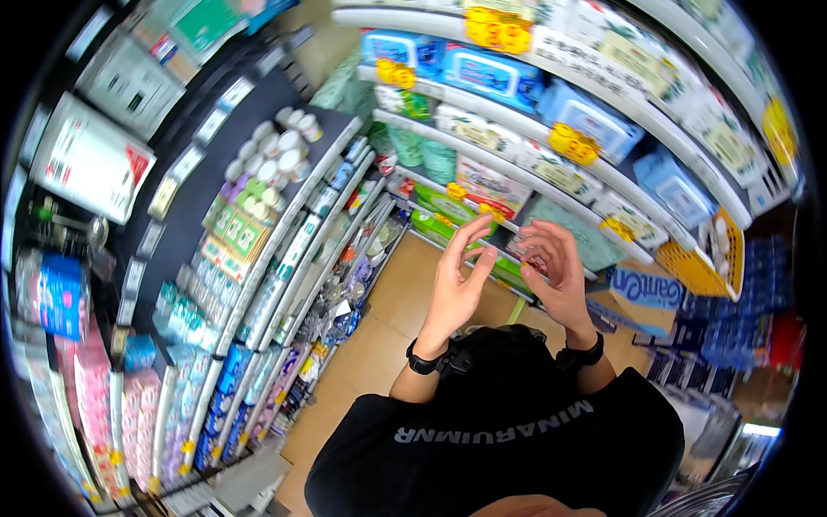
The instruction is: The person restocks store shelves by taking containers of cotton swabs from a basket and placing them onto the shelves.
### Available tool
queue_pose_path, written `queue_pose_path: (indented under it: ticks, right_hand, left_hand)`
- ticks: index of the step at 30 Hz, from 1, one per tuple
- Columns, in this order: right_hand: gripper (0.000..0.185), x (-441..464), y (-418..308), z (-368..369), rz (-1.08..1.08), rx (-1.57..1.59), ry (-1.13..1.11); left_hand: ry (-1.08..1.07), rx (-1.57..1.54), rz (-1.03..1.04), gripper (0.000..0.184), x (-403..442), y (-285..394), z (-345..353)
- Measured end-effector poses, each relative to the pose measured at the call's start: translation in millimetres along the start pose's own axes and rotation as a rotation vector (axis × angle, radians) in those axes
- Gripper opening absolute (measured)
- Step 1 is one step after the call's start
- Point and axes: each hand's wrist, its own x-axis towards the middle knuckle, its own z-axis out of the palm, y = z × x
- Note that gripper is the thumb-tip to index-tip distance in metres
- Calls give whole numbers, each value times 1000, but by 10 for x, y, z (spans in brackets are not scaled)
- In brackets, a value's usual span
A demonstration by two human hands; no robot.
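Well, both hands point(457, 289) point(560, 280) curve open; the yellow basket point(699, 280) seemingly holds whitish items point(714, 241).

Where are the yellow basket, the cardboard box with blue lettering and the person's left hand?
Yellow basket point(736, 255): head view, on its side wall.
Cardboard box point(646, 302): head view, on its printed face.
Left hand point(457, 291): head view, on the back or palm; I can't tell which.

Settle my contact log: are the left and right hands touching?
Apart. The head view shows a plain gap between the left hand and the right hand, green packaging visible through it.
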Motion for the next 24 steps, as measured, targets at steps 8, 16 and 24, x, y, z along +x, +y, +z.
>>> queue_pose_path:
  ticks: [8, 16, 24]
  right_hand:
    - [62, -651, -271, -802, -46, -109, 258]
    - [63, -1423, -519, -1648, -42, -157, 463]
    - [61, -2268, -764, -2603, -8, -223, 576]
  left_hand:
    - [-294, 4, -46, 40, 106, -181, 979]
    - [-544, 15, -73, 39, -41, -407, 2159]
    - [-667, -74, -133, 35, -414, -602, 3339]
